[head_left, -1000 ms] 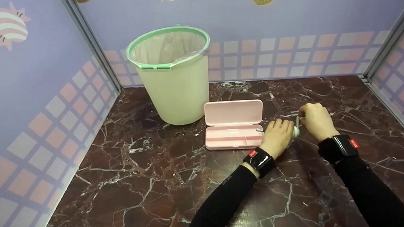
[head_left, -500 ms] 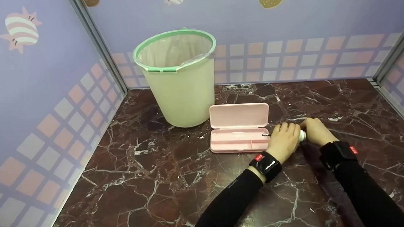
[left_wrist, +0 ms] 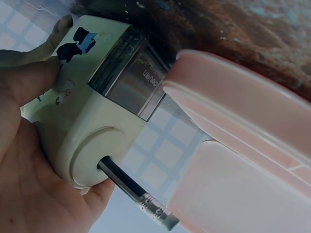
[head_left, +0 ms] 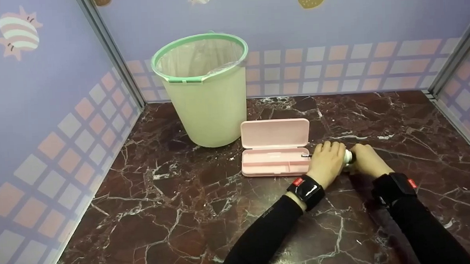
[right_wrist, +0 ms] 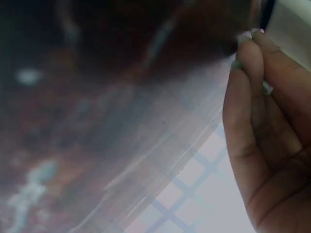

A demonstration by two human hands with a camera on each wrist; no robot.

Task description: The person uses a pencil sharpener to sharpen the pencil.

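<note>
My left hand [head_left: 326, 163] grips a pale green crank pencil sharpener [left_wrist: 73, 114] with a clear shavings drawer [left_wrist: 133, 73]. A dark pencil [left_wrist: 125, 178] sticks out of its round hole, its metal ferrule and grey eraser end outward. In the head view the hand hides most of the sharpener, and the pencil's end overlaps the pink pencil case [head_left: 274, 133]. On the sharpener's far side, my right hand [head_left: 369, 162] pinches the small crank handle [right_wrist: 267, 88], which is mostly hidden by the fingers in the right wrist view.
The pencil case stands with its lid up, just left of my left hand. Behind it to the left is a tall pale green bin [head_left: 208, 109] with a plastic liner. Patterned panels [head_left: 333, 32] enclose the dark marble tabletop [head_left: 206, 212].
My right hand has dropped from above the sharpener to beside it, the crank turning with it. The left hand keeps its grip, and the head view shifts slightly.
</note>
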